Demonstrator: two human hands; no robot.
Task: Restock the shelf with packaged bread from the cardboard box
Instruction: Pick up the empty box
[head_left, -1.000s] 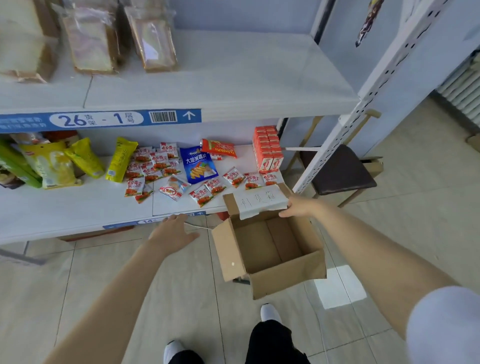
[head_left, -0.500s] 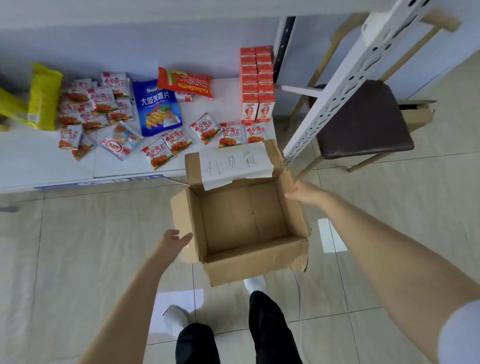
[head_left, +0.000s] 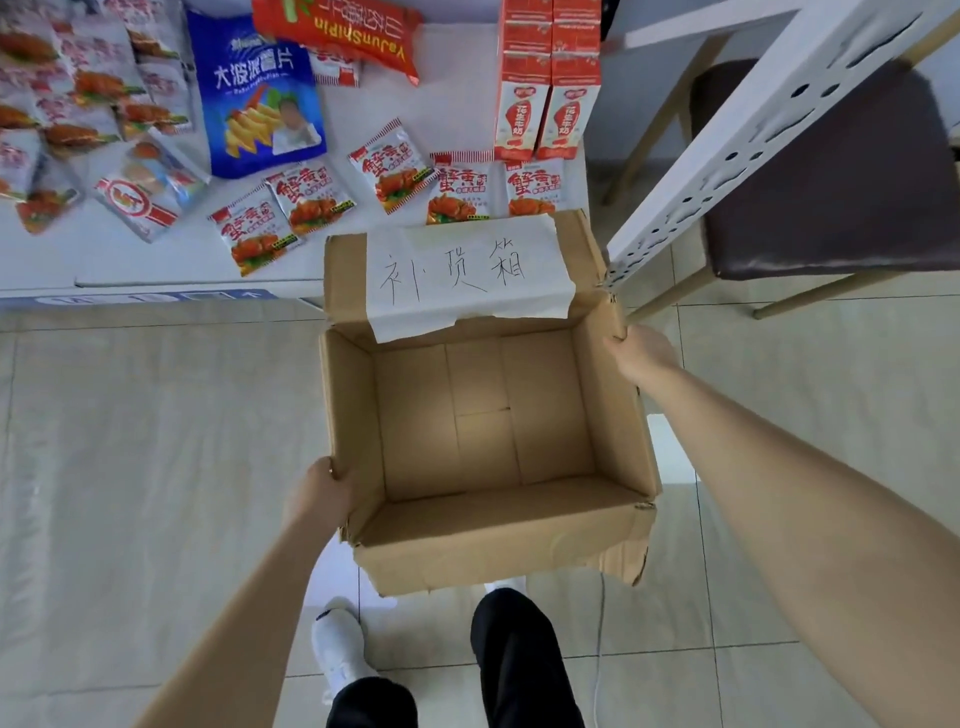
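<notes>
An open cardboard box (head_left: 483, 540) sits in front of me over the tiled floor, its inside bare and brown. A white paper label (head_left: 462, 275) with handwritten characters is taped to its far flap. My left hand (head_left: 322, 488) grips the box's near left corner. My right hand (head_left: 641, 353) holds the far right edge of the box. No packaged bread shows in this view; the upper shelf is out of frame.
The low white shelf (head_left: 104, 254) carries small snack packets (head_left: 306, 195), a blue chip bag (head_left: 260, 98) and red drink cartons (head_left: 545, 88). A white perforated shelf upright (head_left: 727, 150) slants at right, before a dark-seated chair (head_left: 841, 176). My feet stand below the box.
My head has tipped further down, so the upper shelf with the bread left the view. My left hand came from open air onto the box's left corner; my right hand stays on the box.
</notes>
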